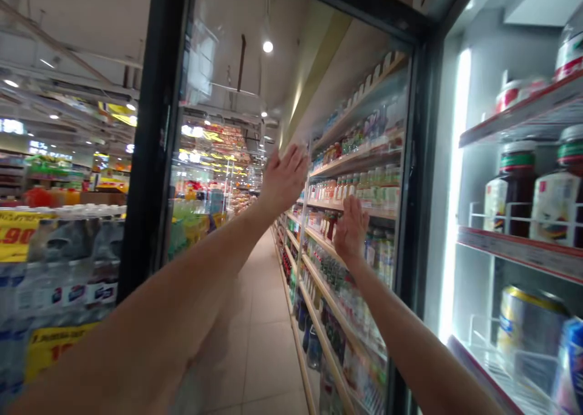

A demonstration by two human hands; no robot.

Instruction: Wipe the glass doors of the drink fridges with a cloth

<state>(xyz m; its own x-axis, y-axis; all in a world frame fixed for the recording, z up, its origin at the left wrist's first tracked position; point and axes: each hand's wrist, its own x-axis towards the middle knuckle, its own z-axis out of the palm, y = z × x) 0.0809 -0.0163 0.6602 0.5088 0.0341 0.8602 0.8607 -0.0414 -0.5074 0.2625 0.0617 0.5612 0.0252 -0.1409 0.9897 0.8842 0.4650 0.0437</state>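
One left hand (286,179), one right hand (351,229), at one glass door (291,99).

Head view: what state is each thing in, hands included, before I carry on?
Door: swung open.
Left hand: open, raised flat at the door; contact hard to confirm.
Right hand: open, raised at the door, lower than the left; contact also unclear.
Strip light: lit.
Green-capped bottles: upright, capped.
Ceiling lamp: lit.

Yellow price signs (16,236) front packed bottles (76,293) beneath ceiling lights (11,83).
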